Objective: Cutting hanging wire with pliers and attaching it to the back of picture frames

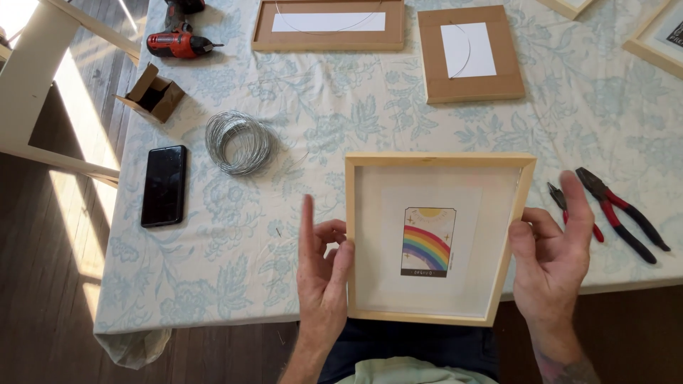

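A pale wooden frame (439, 238) containing a small rainbow picture (427, 242) is held at the table's near edge, tilted. It is clasped by the left hand (324, 274) on one side (forefinger raised) and the right hand (551, 256) on the other. An open cardboard box (153, 92), contents unseen, sits near a wire coil (238, 142).
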